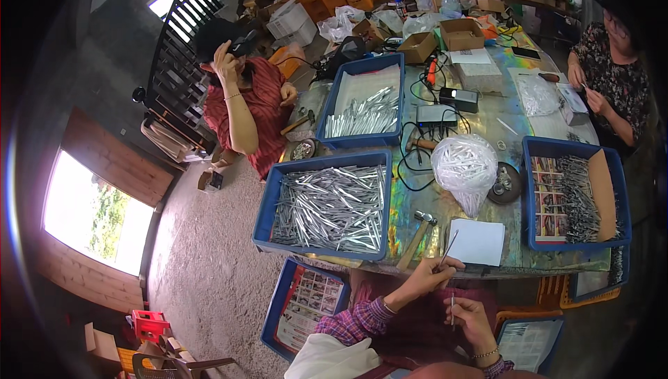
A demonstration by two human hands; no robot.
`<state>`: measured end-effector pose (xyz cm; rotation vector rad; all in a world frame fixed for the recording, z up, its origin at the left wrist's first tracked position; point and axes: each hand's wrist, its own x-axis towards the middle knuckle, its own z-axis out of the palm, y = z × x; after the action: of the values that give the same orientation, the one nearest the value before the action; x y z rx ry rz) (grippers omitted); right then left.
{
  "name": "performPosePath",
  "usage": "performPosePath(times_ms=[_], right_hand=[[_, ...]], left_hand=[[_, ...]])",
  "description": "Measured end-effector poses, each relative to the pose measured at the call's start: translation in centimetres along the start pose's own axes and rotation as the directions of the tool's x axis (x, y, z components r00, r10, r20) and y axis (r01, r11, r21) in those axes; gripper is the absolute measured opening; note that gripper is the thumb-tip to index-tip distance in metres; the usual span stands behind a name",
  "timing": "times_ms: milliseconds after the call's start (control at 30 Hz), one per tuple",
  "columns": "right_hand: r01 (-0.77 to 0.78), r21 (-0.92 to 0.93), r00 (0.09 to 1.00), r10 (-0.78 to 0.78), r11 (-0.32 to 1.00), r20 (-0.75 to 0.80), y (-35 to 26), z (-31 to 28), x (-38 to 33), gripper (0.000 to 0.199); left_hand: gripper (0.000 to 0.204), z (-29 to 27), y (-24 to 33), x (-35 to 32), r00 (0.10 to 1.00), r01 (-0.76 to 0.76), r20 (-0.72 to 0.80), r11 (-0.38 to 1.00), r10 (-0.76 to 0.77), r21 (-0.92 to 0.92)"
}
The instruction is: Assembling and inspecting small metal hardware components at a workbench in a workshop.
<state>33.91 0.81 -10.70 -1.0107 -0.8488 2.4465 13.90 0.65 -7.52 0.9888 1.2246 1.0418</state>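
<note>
My left hand (426, 279) is closed on a thin, dark metal rod (451, 243), which points up and away past the edge of a white paper pad (476, 242). Lower and to the right, my right hand (472, 322) pinches a short, slim metal piece (453, 309), held upright over my lap. Just beyond my left hand, a hammer (416, 238) with a wooden handle lies on the table. A blue crate (388, 205) full of slender silver metal pieces (327, 208) stands to the left of the hammer.
A bag of metal pieces (465, 167) and a round dark dish (506, 183) sit beyond the pad. Another blue crate (577, 245) stands at right. Cables (402, 170) trail across the table. Two people (254, 111) sit at its left and right sides. Below are more crates (275, 323).
</note>
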Motion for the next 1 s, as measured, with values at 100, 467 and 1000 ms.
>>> performPosePath(times_ms=[100, 467, 1000], right_hand=[[-0.004, 0.01, 1.0, 0.004, 1.0, 0.001, 0.0, 0.0, 0.1, 0.022], [0.003, 0.006, 1.0, -0.003, 1.0, 0.007, 0.0, 0.4, 0.0, 0.022], [0.04, 0.074, 0.999, -0.039, 0.996, -0.009, -0.5, -0.8, 0.0, 0.023]], left_hand=[[0.025, 0.1, -0.4, -0.1, 1.0, 0.011, -0.001, 1.0, -0.011, -0.021], [0.025, 0.4, -1.1, -0.5, 0.999, 0.043, 0.016, 0.995, -0.041, -0.094], [0.015, 1.6, -1.2, -0.6, 0.983, 0.1, 0.169, 0.976, -0.068, -0.192]])
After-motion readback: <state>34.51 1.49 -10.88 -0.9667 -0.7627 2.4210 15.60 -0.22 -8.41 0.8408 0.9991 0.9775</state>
